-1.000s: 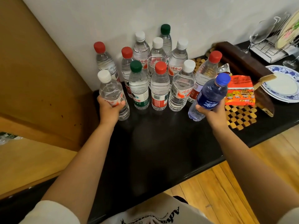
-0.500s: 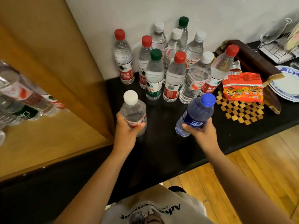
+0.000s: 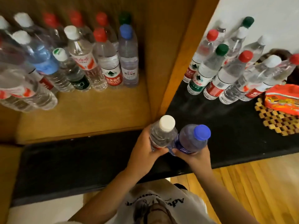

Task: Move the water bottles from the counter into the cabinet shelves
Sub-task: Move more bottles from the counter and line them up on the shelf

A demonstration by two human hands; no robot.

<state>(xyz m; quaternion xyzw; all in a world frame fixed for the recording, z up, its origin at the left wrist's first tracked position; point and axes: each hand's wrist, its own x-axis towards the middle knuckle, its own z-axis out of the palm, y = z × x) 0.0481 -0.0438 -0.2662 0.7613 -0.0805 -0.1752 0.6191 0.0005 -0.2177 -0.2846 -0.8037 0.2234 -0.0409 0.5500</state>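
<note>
My left hand [image 3: 142,151] grips a clear white-capped bottle [image 3: 162,133], held upright above the black counter [image 3: 226,126]. Right beside it, my right hand [image 3: 192,156] grips a blue bottle with a blue cap [image 3: 192,139]; the two bottles touch. Both hover just in front of the cabinet's wooden side panel [image 3: 176,62]. Several bottles with red, green and white caps [image 3: 226,73] stand on the counter against the white wall. The cabinet shelf [image 3: 90,113] on the left holds several bottles [image 3: 97,62] in rows, with bare wood in front of them.
An orange snack packet [image 3: 281,101] lies on a woven wooden trivet [image 3: 278,122] at the counter's right. A black ledge [image 3: 72,162] runs below the shelf. Wooden floor [image 3: 258,188] shows at lower right.
Both hands have carried their bottles leftward and closer together, away from the counter group and toward the cabinet. The view has swung left, showing the stocked shelf.
</note>
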